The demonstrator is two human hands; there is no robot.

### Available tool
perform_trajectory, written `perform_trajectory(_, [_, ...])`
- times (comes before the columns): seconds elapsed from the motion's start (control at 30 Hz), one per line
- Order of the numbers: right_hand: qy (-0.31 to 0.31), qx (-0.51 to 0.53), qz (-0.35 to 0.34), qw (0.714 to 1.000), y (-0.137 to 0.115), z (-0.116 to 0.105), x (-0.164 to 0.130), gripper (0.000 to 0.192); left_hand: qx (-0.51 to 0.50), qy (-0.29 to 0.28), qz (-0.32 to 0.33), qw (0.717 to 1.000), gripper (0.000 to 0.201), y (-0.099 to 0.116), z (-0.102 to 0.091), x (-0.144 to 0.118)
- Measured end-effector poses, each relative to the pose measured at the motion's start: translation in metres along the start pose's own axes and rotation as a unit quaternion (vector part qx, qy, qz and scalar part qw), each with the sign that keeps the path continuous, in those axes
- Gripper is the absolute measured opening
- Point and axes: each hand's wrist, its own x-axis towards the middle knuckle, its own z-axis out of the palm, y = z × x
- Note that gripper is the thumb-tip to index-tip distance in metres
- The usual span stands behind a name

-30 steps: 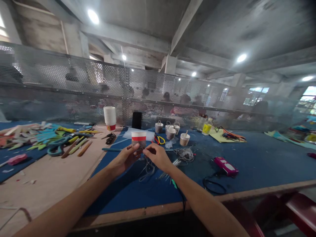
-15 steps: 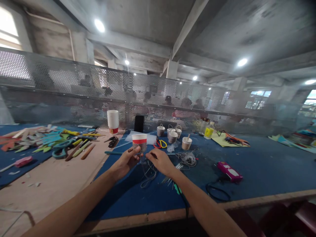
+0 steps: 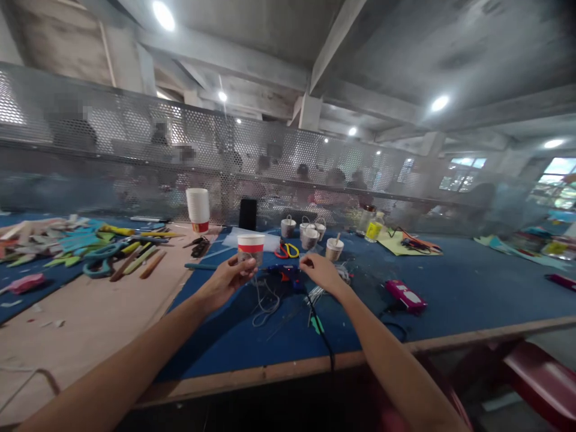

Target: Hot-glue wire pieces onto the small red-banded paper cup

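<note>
My left hand (image 3: 230,281) is closed around the side of a small paper cup (image 3: 251,241) with a white and red rim. The cup's lower part looks greyish, wrapped with cord, and fingers partly cover it. A loose grey cord (image 3: 266,309) trails below it onto the blue mat. My right hand (image 3: 320,270) is off to the right of the cup, its fingertips pinched together; whatever they hold, if anything, is too small to make out. Just left of these fingertips lies a blue glue gun (image 3: 284,271) with an orange part.
Behind are red-and-yellow scissors (image 3: 287,250), several small cord-covered cups (image 3: 309,239), a phone (image 3: 247,214) and a stack of paper cups (image 3: 198,209). Tools and a cutout pile (image 3: 58,240) lie left. A magenta box (image 3: 405,296) sits right. A perforated metal screen (image 3: 189,144) borders the table.
My right hand has moved right, away from the cup, and the blue glue gun now shows between the hands. My left hand still grips the cup. The view has shifted slightly.
</note>
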Motion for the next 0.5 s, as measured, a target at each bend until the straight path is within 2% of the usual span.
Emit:
perform_trajectory(0.2, [-0.015, -0.048, 0.028, 0.998, -0.002, 0.000, 0.001, 0.017, 0.003, -0.012, 0.009, 1.000, 0.015, 0.001, -0.005, 0.003])
perform_trajectory(0.27, [-0.042, -0.069, 0.048, 0.996, -0.009, 0.003, 0.003, 0.026, -0.001, -0.014, 0.003, 1.000, 0.016, 0.001, -0.006, 0.004])
perform_trajectory(0.37, [-0.121, -0.134, 0.063, 0.982, -0.022, 0.012, 0.007, 0.049, 0.000, -0.018, -0.001, 1.000, 0.015, 0.001, -0.005, 0.003])
perform_trajectory(0.43, [-0.131, -0.166, 0.057, 0.976, -0.027, 0.021, 0.008, 0.055, 0.000, -0.016, 0.004, 1.000, 0.013, 0.002, -0.003, 0.001])
perform_trajectory(0.5, [-0.118, -0.169, 0.053, 0.977, -0.027, 0.027, 0.007, 0.052, -0.003, -0.012, 0.010, 1.000, 0.012, 0.004, 0.000, -0.001])
